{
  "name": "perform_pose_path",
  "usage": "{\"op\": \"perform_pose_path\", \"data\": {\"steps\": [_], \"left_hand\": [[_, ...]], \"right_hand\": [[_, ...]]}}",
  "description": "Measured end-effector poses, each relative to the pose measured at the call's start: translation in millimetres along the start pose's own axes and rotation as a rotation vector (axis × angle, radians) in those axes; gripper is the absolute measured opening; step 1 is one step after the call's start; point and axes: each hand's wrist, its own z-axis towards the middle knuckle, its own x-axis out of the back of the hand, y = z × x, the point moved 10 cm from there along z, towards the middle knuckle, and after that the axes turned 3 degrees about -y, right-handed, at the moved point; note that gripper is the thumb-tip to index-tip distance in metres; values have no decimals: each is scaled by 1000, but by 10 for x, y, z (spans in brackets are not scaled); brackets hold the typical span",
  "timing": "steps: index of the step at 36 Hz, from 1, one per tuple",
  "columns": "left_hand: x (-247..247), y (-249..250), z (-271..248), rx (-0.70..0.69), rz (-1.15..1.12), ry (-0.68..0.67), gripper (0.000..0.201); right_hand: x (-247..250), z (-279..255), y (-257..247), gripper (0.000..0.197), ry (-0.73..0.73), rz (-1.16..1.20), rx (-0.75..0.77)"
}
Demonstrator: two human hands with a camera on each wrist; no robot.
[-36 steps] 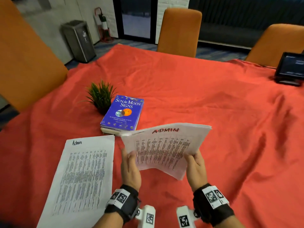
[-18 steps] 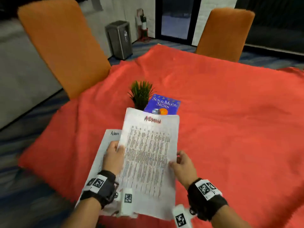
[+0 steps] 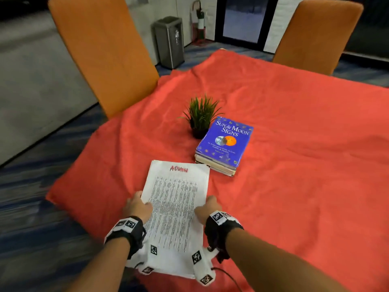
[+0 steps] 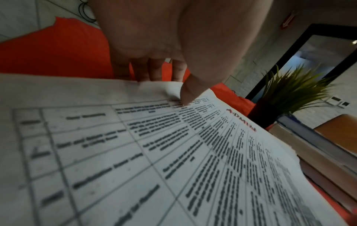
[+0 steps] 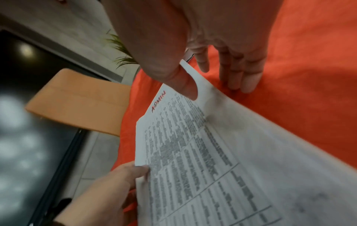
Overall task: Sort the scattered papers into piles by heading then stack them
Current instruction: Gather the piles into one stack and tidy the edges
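Note:
A printed sheet headed ADMIN in red (image 3: 176, 207) lies flat on the red tablecloth (image 3: 294, 165) near the table's front left corner. My left hand (image 3: 136, 206) is at its left edge and my right hand (image 3: 207, 207) at its right edge. In the left wrist view the left hand (image 4: 168, 90) pinches the sheet (image 4: 173, 168), thumb on top and fingers running behind the curled edge. In the right wrist view the right hand (image 5: 214, 90) lays its thumb on the sheet's (image 5: 231, 168) edge, with straight fingers on the cloth beside it. The black-headed Admin sheet is hidden underneath.
A blue book, Sun & Moon Signs (image 3: 225, 142), tops a small stack just beyond the sheet, beside a small potted plant (image 3: 201, 114). Orange chairs stand at the far left (image 3: 101, 53) and far right (image 3: 315, 32). A metal bin (image 3: 169, 41) stands on the floor beyond. The cloth's left edge is close.
The red ADMIN sheet, held up in both hands, swung left over the black-headed Admin sheet and came down flat on it, covering it. The right fingers have straightened.

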Motion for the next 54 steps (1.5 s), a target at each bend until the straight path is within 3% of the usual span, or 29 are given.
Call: {"op": "perform_pose_path", "data": {"steps": [3, 9, 13, 15, 20, 26, 31, 35, 40, 48, 54], "left_hand": [[-70, -55, 129, 16, -17, -73, 53], [-106, 22, 116, 56, -192, -215, 43], [-176, -14, 155, 65, -214, -277, 44], [-200, 26, 148, 47, -251, -293, 40], [-132, 90, 89, 20, -339, -247, 32], [11, -188, -12, 44, -498, -95, 48], [-96, -111, -196, -5, -428, -178, 22], [-134, 271, -422, -130, -344, -195, 19], [-120, 1040, -917, -377, -424, -192, 24], [136, 2353, -2092, -803, -885, -203, 37], [-39, 2807, -2707, -960, -1000, -274, 39]], "right_hand": [[-100, 124, 13, 69, -35, 89, -8], [-46, 163, 64, 50, -65, 204, -57], [-81, 108, 102, 23, -148, 122, -99], [-124, 130, 96, 30, -152, 117, -91], [-275, 168, -18, 35, -124, 203, -15], [-276, 44, -55, 31, -136, 356, 125], [-197, 6, 320, 31, -137, 379, 65], [-121, -50, 632, 37, -122, 351, 17], [469, -342, 638, 33, 28, 496, 189], [2359, -1649, 434, 39, 447, 769, 689], [3048, -2317, 759, 47, 753, 751, 888]]}}
